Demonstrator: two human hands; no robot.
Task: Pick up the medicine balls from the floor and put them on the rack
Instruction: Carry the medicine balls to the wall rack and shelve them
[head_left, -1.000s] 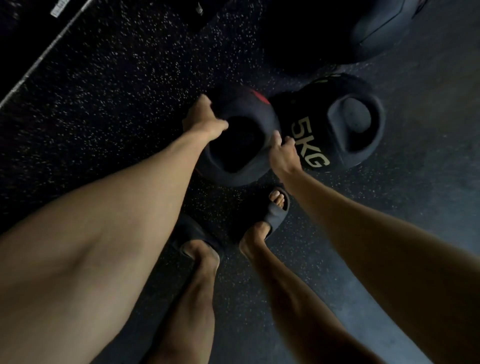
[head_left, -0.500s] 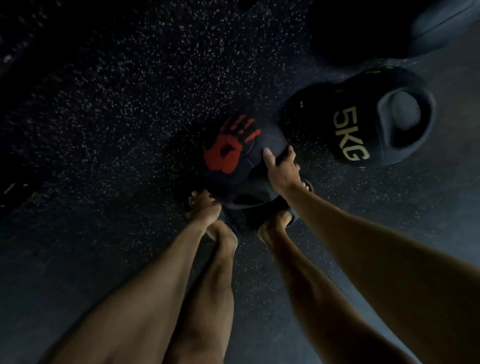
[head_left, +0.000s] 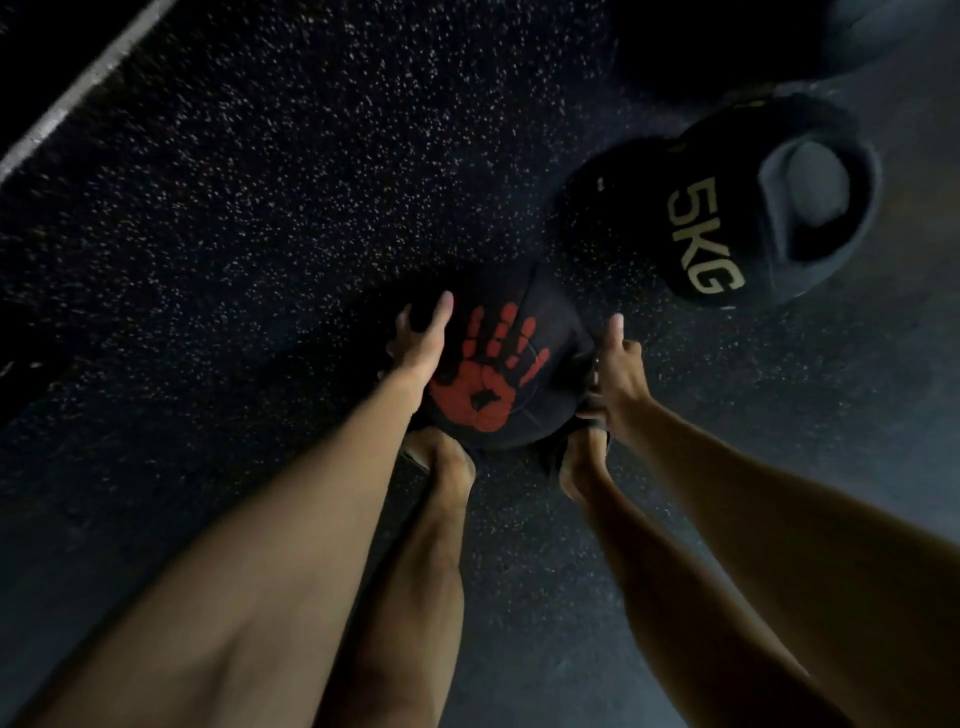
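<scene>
A black medicine ball with a red handprint (head_left: 540, 332) hangs just above my feet, held between both hands. My left hand (head_left: 418, 343) grips its left side with the fingers wrapped round. My right hand (head_left: 618, 366) clasps its right side, thumb up. A second black medicine ball marked 5KG (head_left: 691, 228), with a moulded grip hole, lies on the floor to the upper right. A third dark ball (head_left: 862, 31) shows partly at the top right corner. The rack is out of view.
The floor is dark speckled rubber (head_left: 311, 182) with a pale line (head_left: 78, 98) crossing the top left corner. My two legs and sandalled feet (head_left: 441, 457) stand directly under the held ball.
The handprint ball has come off the floor and toward my feet. My left hand shifted from its lower edge to its left side. The 5KG ball stayed put.
</scene>
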